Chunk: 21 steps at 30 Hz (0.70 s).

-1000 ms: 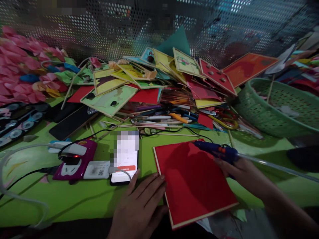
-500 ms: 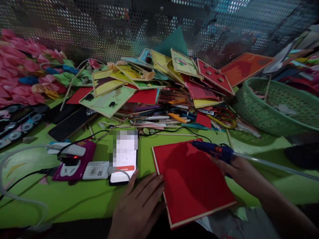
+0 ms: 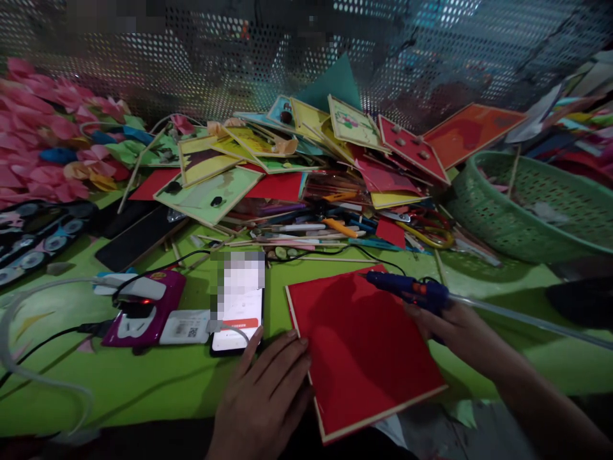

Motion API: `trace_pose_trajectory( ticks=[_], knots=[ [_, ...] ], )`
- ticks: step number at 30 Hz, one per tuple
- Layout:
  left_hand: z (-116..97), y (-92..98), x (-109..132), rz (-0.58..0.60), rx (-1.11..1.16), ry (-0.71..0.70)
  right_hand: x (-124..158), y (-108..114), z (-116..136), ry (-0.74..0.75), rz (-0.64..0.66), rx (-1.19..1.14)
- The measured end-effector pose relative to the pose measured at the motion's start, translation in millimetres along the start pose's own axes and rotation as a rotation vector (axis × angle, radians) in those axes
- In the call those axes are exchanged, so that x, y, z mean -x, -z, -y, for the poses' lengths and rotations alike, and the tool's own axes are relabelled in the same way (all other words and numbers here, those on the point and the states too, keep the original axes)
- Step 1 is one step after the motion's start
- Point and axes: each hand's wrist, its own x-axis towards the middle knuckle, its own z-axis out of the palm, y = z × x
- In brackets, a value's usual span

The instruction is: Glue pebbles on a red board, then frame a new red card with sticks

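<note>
While the right hand [image 3: 454, 332] is closed around the handle of a blue glue gun [image 3: 407, 287], the left hand [image 3: 265, 390] lies open, palm down, with its fingers extended and its fingertips at the left edge of a red panel [image 3: 373, 351]. The panel is located at the front of the green table [image 3: 143, 390], between the two hands, and its lower corner projects past the table edge. Pale strips [image 3: 383, 415] border the panel along its left and lower sides. The nozzle of the gun points left above the upper part of the panel; contact between tip and panel cannot be determined. A translucent glue stick [image 3: 517, 313] extends from the rear of the gun toward the right.

Left of the panel, a lit phone [image 3: 239, 306] lies near the left hand, its screen partly masked. Beside the phone is a magenta power strip [image 3: 167, 294] with a white adapter [image 3: 184, 327] adjoining it.

Behind the work area, pens [image 3: 301, 227] and scissors [image 3: 435, 237] lie in front of a heap of framed panels [image 3: 205, 195]. A green basket [image 3: 498, 220] stands to the right of the heap; pink paper flowers [image 3: 43, 140] are piled to its left
</note>
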Motion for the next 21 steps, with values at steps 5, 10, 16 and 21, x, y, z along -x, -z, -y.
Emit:
trace_pose_trajectory(
  ticks=[5,10,16,21],
  knots=[
    [1.4,0.7,-0.6,0.007,-0.008,-0.009,-2.5,-2.9,-2.2,0.021,-0.022,0.027],
    [1.7,-0.6,0.8,0.004,-0.001,-0.008,-1.7,-0.1,-8.7,-0.002,-0.021,0.014],
    [0.3,0.1,2.1,0.014,0.005,-0.002,-1.7,-0.7,-6.6,0.015,-0.042,0.048],
    [0.9,1.0,0.1,0.009,0.005,0.0,-3.8,-4.1,-8.7,0.045,-0.047,0.098]
  ],
)
